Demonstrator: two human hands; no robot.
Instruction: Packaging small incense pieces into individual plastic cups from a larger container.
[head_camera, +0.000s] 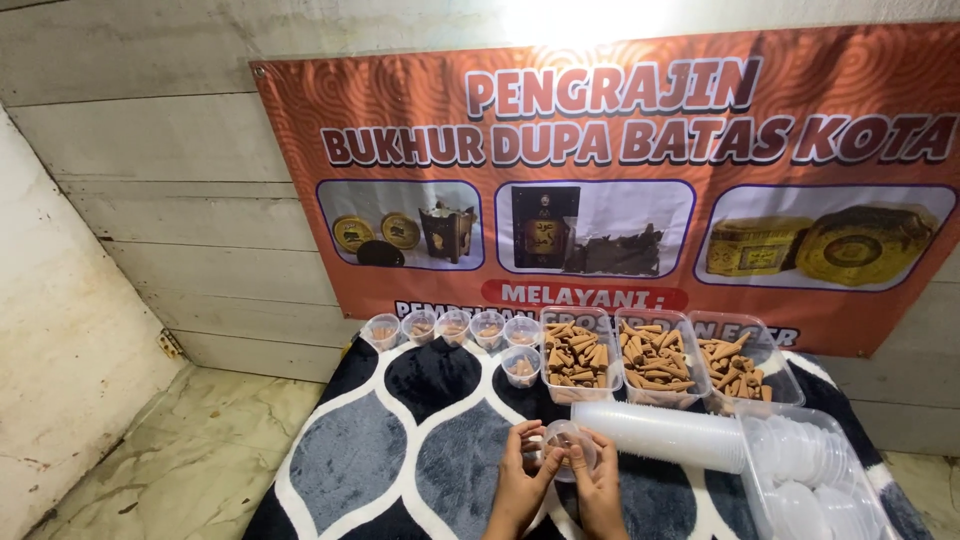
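Observation:
My left hand (517, 480) and my right hand (597, 480) meet over the patterned rug and together hold one small clear plastic cup (565, 440), lying on its side between my fingertips. Just right of them a long stack of clear cups (665, 432) lies on its side. Beyond the hands stand three clear rectangular tubs (655, 362) full of brown cone-shaped pieces. Several small filled cups (452, 326) stand in a row at the rug's far edge, and one more filled cup (521, 366) stands nearer to me.
A clear bin of round lids (815, 485) sits at the right, near me. A black, grey and white rug (400, 450) covers the floor. An orange banner (620, 180) hangs on the plank wall behind. Tiled floor (190, 450) lies to the left.

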